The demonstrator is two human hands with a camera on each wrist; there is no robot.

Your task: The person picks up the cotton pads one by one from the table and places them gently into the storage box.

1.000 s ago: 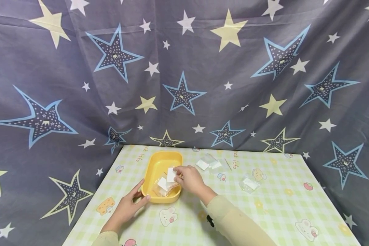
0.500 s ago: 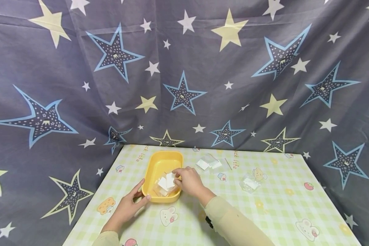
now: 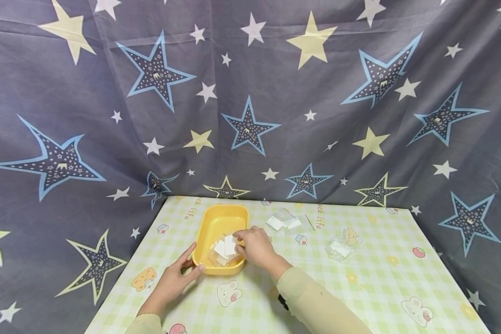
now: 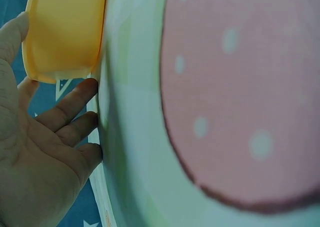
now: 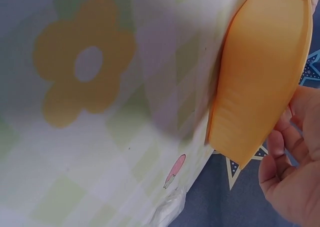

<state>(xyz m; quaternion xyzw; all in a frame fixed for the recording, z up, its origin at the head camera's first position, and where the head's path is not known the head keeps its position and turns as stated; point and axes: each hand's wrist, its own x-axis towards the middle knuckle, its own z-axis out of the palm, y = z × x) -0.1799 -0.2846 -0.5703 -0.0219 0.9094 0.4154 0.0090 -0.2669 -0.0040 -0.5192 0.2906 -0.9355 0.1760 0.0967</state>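
A yellow plastic box stands at the left of the table. My left hand holds its near left corner, thumb at the near wall and fingers at the left side; in the left wrist view the other fingers spread loosely below. Inside the box's near end lie small clear plastic bags with white pieces. Reaching over the right rim, my right hand pinches a small clear bag with a white piece between thumb and fingertips. The box wall hides that bag in the right wrist view.
To the right of the box lie clear bags with white pieces and a red-edged clear bag. Another crumpled bag lies farther right. A checked cloth covers the table; a star-patterned curtain hangs behind it.
My right hand has lowered the pinched bag onto the others in the box and shifted it slightly left. The left hand and the box have stayed in place.
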